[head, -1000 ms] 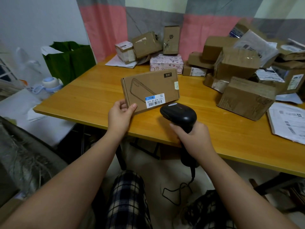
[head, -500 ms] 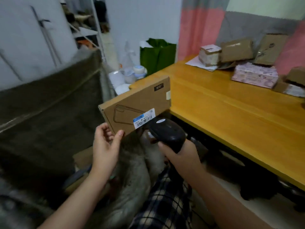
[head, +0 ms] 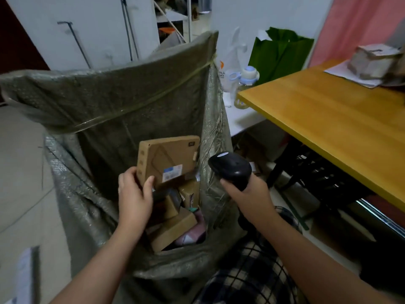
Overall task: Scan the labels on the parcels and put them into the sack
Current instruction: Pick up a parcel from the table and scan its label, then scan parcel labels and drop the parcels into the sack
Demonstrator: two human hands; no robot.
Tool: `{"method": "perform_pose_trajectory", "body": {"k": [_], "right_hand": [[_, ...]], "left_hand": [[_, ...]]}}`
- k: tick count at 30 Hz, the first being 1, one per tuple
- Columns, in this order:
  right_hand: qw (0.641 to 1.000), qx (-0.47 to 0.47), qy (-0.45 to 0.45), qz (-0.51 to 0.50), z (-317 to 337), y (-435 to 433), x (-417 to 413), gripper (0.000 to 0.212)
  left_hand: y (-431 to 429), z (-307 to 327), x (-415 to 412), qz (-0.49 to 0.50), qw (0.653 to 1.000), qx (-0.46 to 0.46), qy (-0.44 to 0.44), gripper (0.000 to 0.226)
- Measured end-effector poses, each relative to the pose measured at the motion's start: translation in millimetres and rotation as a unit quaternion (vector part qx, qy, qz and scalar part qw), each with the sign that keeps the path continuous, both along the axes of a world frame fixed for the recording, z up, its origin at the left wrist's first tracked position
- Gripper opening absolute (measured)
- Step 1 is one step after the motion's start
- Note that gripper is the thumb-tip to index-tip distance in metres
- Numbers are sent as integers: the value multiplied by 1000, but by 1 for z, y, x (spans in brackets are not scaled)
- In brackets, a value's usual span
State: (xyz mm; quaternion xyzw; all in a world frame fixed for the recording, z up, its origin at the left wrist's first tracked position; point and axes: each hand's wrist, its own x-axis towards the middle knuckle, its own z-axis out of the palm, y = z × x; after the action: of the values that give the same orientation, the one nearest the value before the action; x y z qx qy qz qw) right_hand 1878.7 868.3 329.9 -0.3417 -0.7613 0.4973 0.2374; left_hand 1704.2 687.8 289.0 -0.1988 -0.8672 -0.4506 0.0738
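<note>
My left hand [head: 134, 194] grips a flat brown cardboard parcel [head: 168, 159] by its lower left corner, holding it inside the open mouth of the big grey woven sack [head: 109, 102]. A blue and white barcode label shows on the parcel's face. Below it, several brown parcels [head: 173, 229] lie in the sack. To the right of the sack, my right hand [head: 247, 194] holds a black barcode scanner [head: 230, 167] by its handle, head pointing up and left.
The yellow wooden table [head: 328, 119] stands to the right, with a taped parcel [head: 372, 60] at its far corner. A green bag [head: 280, 53] and a baby bottle [head: 247, 80] sit behind the sack. My checked trousers [head: 252, 270] are at the bottom.
I have turned left from the table to the sack. My left hand carried the flat parcel from over the table down into the sack's mouth. The scanner came along in my right hand.
</note>
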Motion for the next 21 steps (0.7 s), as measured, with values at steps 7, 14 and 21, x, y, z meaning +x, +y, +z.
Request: {"method": "perform_pose_trajectory", "body": {"k": [7,14,21], "right_hand": [[999,3,-9,-30,-9,11,0,16],[997,-9,-24,-75,-15,28,22,14],[989,21,-17,-148,11,60,77,15]], "left_hand": [[67,-14,-23,-89,984,-132,-83,46],[105,-7,-9,-142,968,-207,23,38],[161,49,48,-276,942,-153,111,35]]}}
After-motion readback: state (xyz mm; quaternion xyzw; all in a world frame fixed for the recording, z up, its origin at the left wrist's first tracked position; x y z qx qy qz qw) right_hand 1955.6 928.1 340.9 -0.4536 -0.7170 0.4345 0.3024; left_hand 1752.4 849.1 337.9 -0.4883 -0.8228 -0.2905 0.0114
